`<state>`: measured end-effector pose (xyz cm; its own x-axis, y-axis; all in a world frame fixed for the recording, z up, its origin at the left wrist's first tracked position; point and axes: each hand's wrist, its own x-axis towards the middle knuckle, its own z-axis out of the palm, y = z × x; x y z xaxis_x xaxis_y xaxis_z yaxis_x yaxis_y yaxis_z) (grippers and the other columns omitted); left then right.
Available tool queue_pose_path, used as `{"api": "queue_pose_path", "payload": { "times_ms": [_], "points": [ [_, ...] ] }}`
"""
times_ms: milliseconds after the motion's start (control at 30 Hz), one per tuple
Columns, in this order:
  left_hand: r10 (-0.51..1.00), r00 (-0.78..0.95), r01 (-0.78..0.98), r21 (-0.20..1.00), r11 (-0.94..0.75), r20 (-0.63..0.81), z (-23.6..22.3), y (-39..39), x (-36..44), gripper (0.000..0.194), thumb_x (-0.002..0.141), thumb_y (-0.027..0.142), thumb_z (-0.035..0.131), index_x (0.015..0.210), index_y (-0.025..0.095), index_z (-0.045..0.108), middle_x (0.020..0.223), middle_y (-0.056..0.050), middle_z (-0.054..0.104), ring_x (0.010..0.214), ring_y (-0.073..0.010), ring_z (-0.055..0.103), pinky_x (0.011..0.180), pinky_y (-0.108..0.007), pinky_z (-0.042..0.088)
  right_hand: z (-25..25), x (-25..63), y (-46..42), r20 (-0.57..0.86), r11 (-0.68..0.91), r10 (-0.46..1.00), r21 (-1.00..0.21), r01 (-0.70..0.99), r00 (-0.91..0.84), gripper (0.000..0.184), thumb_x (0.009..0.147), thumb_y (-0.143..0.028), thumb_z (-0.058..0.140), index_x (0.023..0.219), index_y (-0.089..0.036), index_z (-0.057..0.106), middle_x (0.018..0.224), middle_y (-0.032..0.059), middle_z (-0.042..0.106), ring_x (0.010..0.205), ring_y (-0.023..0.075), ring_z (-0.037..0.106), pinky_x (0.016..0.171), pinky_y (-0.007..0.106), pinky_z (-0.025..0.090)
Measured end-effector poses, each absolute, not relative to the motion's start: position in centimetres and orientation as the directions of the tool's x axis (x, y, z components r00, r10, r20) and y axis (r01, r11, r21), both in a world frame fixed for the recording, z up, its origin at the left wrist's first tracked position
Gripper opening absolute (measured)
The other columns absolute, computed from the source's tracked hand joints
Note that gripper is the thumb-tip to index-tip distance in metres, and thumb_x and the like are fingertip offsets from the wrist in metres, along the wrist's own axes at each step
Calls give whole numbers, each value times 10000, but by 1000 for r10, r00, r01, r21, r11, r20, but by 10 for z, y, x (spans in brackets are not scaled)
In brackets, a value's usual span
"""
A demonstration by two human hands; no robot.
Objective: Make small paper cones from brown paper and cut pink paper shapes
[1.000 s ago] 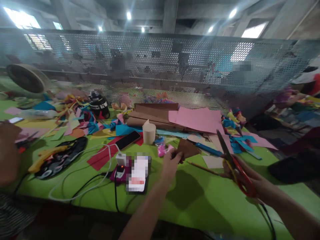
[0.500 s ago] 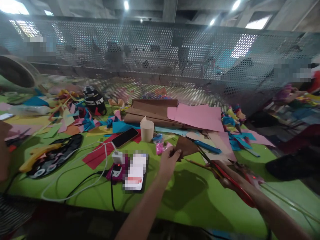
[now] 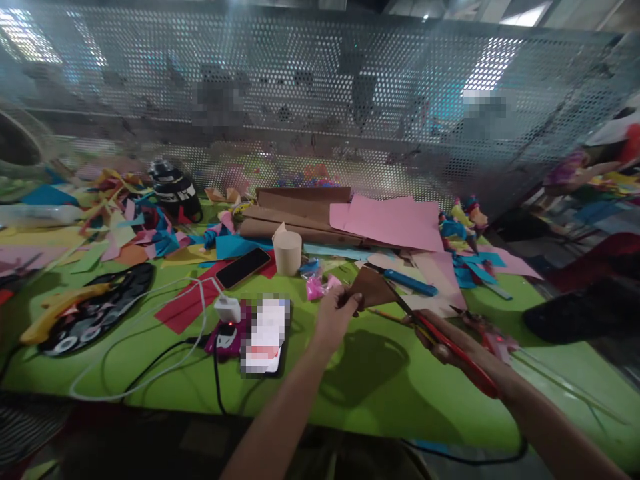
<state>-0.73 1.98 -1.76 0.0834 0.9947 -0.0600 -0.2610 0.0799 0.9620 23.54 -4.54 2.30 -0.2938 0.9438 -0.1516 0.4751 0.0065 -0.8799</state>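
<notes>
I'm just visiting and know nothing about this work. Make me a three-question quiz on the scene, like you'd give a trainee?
1. Multiple choice: what does the left hand hold?
A) the cream cylindrical roll
B) the flat brown piece of paper
C) the blue plastic-handled cutter

2. True or false: the metal scissors with red handles are in the right hand.

3. Fill in the colour: the dark-screened rectangular phone lies partly on a ____ paper sheet.

Key: 1. B; 2. True; 3. red.
</notes>
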Motion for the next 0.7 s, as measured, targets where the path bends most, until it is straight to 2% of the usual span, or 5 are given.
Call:
{"api": "queue_pose_path", "payload": {
  "times_ms": [200, 400, 533, 700],
  "points": [
    [993, 92, -268, 959, 96, -73, -16, 18, -7, 258, 733, 410, 773, 754, 171, 678, 665, -16, 651, 619, -133, 574, 593, -246, 465, 22, 236, -45, -210, -72, 932, -906, 418, -295, 782, 743, -789, 633, 1332, -275, 641, 863, 52, 591, 758, 202, 536, 676, 316, 513],
    [993, 80, -305, 947, 106, -85, -18, 21, -5, 334, 682, 463, 801, 745, 165, 664, 653, -5, 635, 601, -126, 568, 594, -256, 483, 20, 238, -46, -229, -99, 936, -900, 424, -267, 828, 737, -789, 638, 1378, -265, 613, 969, 93, 636, 877, 247, 591, 782, 379, 547],
    [992, 89, -292, 950, 110, -87, -17, 20, -6, 316, 698, 451, 793, 746, 165, 668, 655, -9, 642, 604, -127, 575, 600, -255, 482, 19, 238, -45, -212, -60, 930, -894, 444, -301, 822, 752, -789, 621, 1388, -269, 604, 901, 66, 611, 818, 223, 575, 738, 343, 543],
    [993, 86, -268, 957, 106, -85, -15, 18, -6, 246, 722, 400, 774, 751, 172, 685, 664, -20, 659, 615, -134, 584, 599, -252, 477, 17, 238, -44, -210, -72, 937, -898, 434, -280, 810, 749, -767, 641, 1376, -256, 616, 946, 82, 619, 832, 229, 577, 738, 341, 545]
  ]
}}
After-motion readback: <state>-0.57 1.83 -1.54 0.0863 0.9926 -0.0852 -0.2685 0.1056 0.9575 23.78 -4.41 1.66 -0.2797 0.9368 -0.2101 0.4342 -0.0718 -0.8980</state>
